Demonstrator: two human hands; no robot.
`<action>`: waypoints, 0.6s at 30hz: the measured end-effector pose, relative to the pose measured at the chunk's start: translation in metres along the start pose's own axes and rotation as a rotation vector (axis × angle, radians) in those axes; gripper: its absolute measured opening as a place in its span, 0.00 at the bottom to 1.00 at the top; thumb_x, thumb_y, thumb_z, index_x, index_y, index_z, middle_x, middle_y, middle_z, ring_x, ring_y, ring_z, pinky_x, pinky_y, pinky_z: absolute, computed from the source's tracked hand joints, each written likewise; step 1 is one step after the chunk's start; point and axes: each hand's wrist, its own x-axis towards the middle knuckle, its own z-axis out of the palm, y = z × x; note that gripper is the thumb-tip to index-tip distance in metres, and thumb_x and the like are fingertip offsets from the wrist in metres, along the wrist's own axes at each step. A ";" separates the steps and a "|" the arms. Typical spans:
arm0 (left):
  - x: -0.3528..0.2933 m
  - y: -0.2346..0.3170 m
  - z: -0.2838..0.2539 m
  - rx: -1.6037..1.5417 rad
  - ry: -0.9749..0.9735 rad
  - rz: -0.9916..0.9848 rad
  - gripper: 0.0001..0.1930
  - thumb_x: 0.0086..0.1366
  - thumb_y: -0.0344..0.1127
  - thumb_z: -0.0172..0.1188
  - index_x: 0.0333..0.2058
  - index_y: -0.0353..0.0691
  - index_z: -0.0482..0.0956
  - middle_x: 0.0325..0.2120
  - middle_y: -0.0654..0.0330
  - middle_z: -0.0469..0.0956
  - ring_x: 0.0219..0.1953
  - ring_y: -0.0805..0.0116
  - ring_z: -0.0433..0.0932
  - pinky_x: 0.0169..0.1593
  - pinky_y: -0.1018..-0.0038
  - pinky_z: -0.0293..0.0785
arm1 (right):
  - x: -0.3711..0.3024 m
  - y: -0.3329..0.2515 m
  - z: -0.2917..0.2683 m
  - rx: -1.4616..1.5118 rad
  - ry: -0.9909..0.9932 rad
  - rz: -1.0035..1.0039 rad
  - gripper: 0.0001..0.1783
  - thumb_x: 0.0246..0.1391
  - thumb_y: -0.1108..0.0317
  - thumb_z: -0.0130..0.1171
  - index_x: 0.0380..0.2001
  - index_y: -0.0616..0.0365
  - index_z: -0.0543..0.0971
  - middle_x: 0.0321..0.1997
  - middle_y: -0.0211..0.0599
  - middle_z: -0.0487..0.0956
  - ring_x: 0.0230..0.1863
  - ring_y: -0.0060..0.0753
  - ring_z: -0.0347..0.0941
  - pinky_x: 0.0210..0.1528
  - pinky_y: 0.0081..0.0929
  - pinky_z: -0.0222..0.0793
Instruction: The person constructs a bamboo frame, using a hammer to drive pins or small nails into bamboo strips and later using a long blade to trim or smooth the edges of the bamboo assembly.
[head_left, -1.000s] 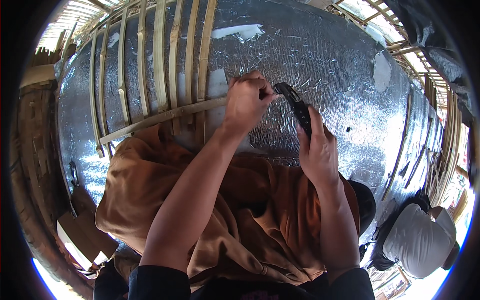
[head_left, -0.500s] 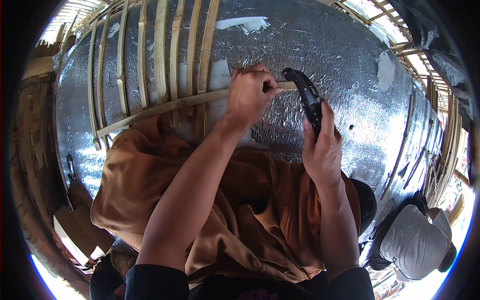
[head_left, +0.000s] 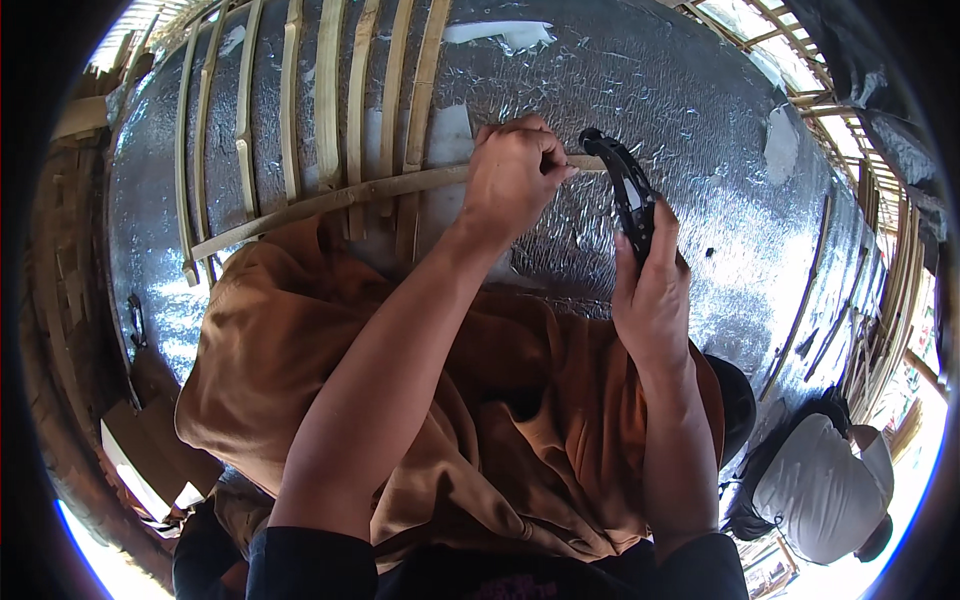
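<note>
A long, slightly curved bamboo strip (head_left: 340, 197) crosses in front of me from left to right. My left hand (head_left: 505, 185) is closed on it near its right end, thumb and fingers pinched together. My right hand (head_left: 655, 300) grips a black curved hand tool (head_left: 628, 190) with a pale shiny patch on its side; its exact kind is not plain. The tool's upper part is beside the strip's right end, and I cannot tell whether they touch. Several upright bamboo slats (head_left: 328, 95) meet or pass behind the strip left of my left hand.
Silvery foil sheeting (head_left: 700, 110) with pale torn patches lies beneath the slats. Brown cloth (head_left: 330, 350) covers my lap. Another person in a pale top (head_left: 820, 485) is at the lower right, beside stacked bamboo (head_left: 900, 290). Cardboard (head_left: 150, 450) stands at lower left.
Both hands, with the strip and tool, appear slightly farther right. The view has shifted a little, and both grips look the same.
</note>
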 end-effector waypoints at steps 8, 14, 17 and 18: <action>0.004 0.000 0.003 -0.016 0.032 0.024 0.10 0.49 0.26 0.76 0.25 0.33 0.81 0.28 0.60 0.81 0.29 0.63 0.82 0.36 0.69 0.79 | 0.000 0.000 -0.001 -0.103 -0.019 -0.004 0.27 0.64 0.75 0.55 0.64 0.62 0.61 0.39 0.61 0.81 0.36 0.62 0.83 0.29 0.49 0.79; 0.004 0.001 0.002 -0.021 0.002 -0.002 0.10 0.50 0.27 0.76 0.25 0.33 0.81 0.28 0.59 0.81 0.29 0.64 0.82 0.36 0.68 0.78 | 0.001 -0.006 0.000 -0.017 0.093 -0.033 0.26 0.64 0.75 0.55 0.63 0.61 0.61 0.36 0.59 0.81 0.37 0.63 0.82 0.31 0.51 0.79; 0.002 0.002 0.000 0.004 0.006 0.001 0.10 0.50 0.28 0.75 0.25 0.33 0.81 0.28 0.59 0.81 0.29 0.64 0.82 0.35 0.69 0.77 | -0.003 0.004 0.008 -0.194 -0.041 -0.032 0.25 0.64 0.75 0.54 0.62 0.63 0.62 0.35 0.60 0.81 0.37 0.63 0.82 0.29 0.49 0.80; 0.003 0.003 0.000 0.029 0.003 -0.004 0.10 0.51 0.28 0.75 0.25 0.33 0.81 0.28 0.59 0.81 0.29 0.64 0.82 0.35 0.69 0.77 | -0.004 0.006 0.009 -0.172 0.036 -0.106 0.25 0.65 0.76 0.54 0.62 0.63 0.61 0.35 0.60 0.81 0.36 0.63 0.82 0.28 0.49 0.80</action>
